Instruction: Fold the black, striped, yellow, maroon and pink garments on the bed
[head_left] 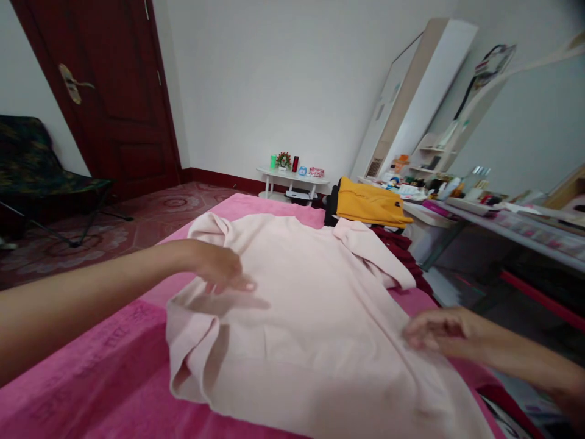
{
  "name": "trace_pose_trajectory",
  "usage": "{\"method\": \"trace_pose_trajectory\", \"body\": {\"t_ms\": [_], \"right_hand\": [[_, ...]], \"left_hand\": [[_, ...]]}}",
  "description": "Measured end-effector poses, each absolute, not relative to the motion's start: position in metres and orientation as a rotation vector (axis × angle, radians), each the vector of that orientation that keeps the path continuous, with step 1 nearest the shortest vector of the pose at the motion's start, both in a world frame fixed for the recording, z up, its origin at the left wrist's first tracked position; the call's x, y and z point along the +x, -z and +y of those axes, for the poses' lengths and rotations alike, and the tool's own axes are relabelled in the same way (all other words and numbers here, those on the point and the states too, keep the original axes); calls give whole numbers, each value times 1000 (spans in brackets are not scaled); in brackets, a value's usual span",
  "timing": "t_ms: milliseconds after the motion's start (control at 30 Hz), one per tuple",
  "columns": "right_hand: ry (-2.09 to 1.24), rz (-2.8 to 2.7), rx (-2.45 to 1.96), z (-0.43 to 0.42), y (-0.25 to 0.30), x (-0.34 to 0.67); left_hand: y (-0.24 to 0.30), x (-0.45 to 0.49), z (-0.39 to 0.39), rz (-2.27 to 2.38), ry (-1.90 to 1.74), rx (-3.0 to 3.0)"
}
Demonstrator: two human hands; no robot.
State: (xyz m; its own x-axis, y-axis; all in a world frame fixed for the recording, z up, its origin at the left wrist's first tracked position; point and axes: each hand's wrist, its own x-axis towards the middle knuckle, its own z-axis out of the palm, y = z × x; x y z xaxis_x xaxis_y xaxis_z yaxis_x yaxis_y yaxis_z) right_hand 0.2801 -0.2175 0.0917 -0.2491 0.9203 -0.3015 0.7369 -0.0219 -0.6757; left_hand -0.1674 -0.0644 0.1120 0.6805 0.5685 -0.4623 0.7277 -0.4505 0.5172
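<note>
A pale pink sweater (311,323) lies spread flat on a bright pink bed cover (91,372). My left hand (222,268) hovers just above the sweater's left side, near the folded left sleeve, with its fingers stretched forward and holding nothing. Over at the garment's right edge, my right hand (434,332) rests on the cloth with its fingers drawn together, pressing or pinching the fabric; which of the two is unclear.
Folded yellow (370,204) and dark red (397,241) clothes lie at the bed's far right corner. A small white table (292,180) stands by the far wall. A cluttered desk (503,219) runs along the right, with a dark door (114,91) and a folding chair (41,177) on the left.
</note>
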Motion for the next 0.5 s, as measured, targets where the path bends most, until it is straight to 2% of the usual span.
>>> {"method": "trace_pose_trajectory", "body": {"t_ms": [33, 167, 367, 433, 500], "right_hand": [[-1106, -2007, -1723, -197, -95, 273], [-599, -1908, -1767, -113, -83, 248], [314, -1798, -2085, -53, -43, 249], [419, -1789, -2218, -48, -38, 257], [370, -1858, -2294, -44, -39, 267]], "left_hand": [[-114, -146, -56, 1028, 195, 2259], [-94, -58, -24, 1244, -36, 2568], [-11, -10, 3, 1602, -306, 2597], [12, -11, 10, 1635, -408, 2599], [25, -13, 16, 1633, -463, 2610]]}}
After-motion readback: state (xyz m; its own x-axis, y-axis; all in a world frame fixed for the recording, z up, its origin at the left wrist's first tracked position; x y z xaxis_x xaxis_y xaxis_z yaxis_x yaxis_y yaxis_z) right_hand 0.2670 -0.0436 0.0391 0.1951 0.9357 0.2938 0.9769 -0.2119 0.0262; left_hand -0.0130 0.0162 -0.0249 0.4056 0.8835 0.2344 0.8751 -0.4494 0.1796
